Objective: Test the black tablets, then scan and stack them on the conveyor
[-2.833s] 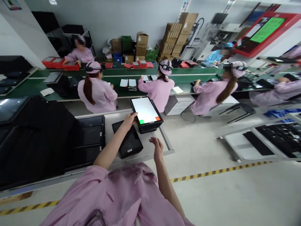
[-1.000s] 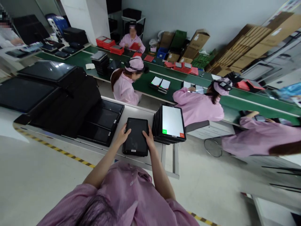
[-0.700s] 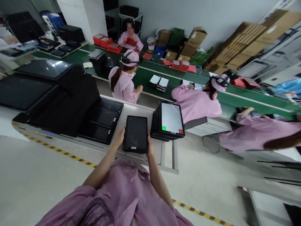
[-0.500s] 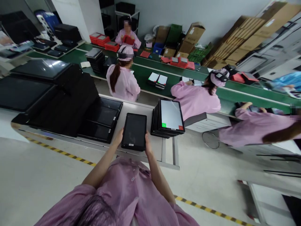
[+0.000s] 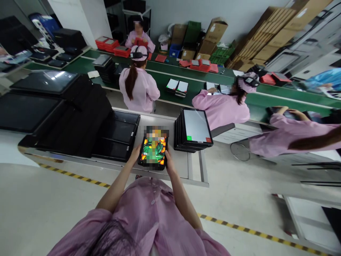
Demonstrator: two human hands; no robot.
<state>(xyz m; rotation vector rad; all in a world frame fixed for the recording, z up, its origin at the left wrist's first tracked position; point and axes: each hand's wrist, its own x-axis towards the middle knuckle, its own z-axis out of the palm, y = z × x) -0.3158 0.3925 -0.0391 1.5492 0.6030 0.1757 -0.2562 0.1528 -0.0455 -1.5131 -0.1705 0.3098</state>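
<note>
Electronics factory: long green workbench (image 5: 161, 75), uniformed workers (image 5: 142, 89), stacked tablets (image 5: 197, 125).

To the left, my left hand (image 5: 135, 154) has little room, because the dark tablets (image 5: 114, 129) lie just beside it and the black pile (image 5: 87, 117) rises behind them. Past my right hand (image 5: 170, 161), a narrow strip of table (image 5: 183, 167) runs forward between the held tablet (image 5: 153, 151) and the stack (image 5: 197, 126). This stack blocks the right side (it stands clearly higher, so the way goes over or around). Beyond the held tablet, there is free surface up to the far edge, where a co-worker (image 5: 138, 85) is near.
</note>
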